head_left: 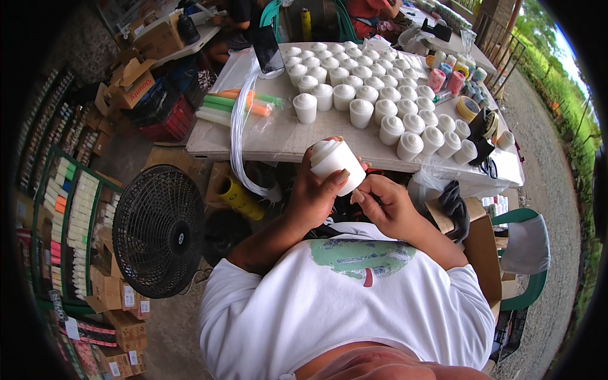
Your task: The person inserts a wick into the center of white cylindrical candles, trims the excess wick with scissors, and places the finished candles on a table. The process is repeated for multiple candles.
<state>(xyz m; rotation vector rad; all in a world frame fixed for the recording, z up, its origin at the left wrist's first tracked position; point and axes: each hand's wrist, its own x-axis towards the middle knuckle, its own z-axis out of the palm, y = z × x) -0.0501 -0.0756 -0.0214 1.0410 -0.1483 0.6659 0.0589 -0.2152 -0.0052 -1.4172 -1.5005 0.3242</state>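
Note:
My left hand [311, 197] is wrapped round a white cup-shaped candle [339, 167] with a stepped, rounded top. The candle is tilted over my lap, just off the table's near edge, its flat end toward my right hand. Beside that end, my right hand [391, 208] is closed in a pinch; what its fingertips hold, if anything, is too small to make out. Rows of similar white candles [361, 113] stand upright on the white table [285, 140] ahead. A bundle of long white strands, like wicks [237, 130], hangs over the table's edge to the left.
Green, orange and white sticks [231, 104] lie by a propped phone [267, 52]. At the right are coloured jars [446, 79] and a tape roll [468, 107]. A black fan [158, 231] stands left, a green chair [529, 253] right. People sit beyond the table.

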